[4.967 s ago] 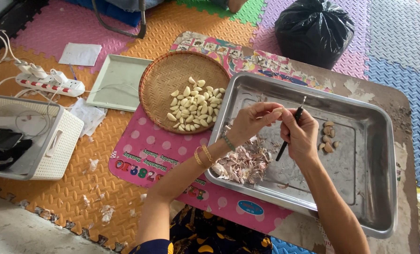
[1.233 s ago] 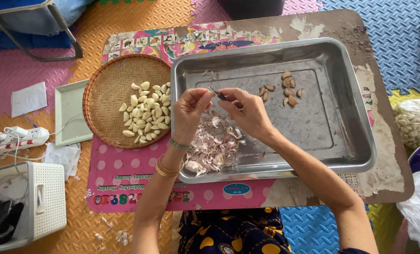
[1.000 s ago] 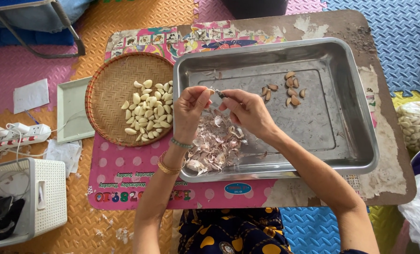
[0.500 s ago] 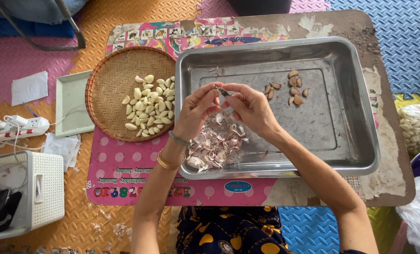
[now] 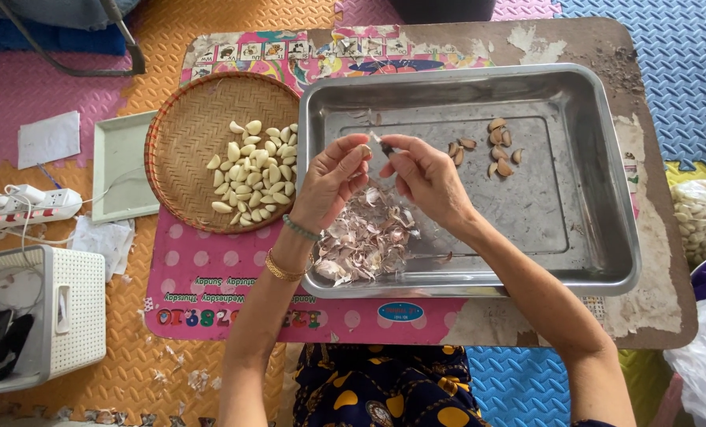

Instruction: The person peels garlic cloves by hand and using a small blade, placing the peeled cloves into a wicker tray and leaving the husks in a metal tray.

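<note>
While a garlic clove (image 5: 364,149) is pinched in the left hand (image 5: 331,180) and a small knife (image 5: 384,145) in the right hand (image 5: 428,180) above the steel tray (image 5: 598,237), many peeled cloves (image 5: 254,174) are heaped in the woven basket (image 5: 180,142), and few unpeeled cloves (image 5: 487,150) are left.

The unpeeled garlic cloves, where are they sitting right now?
In the head view, the unpeeled cloves lie in a small cluster on the bare upper-right floor of the metal tray, just right of the right hand, apart from the peel pile.
</note>
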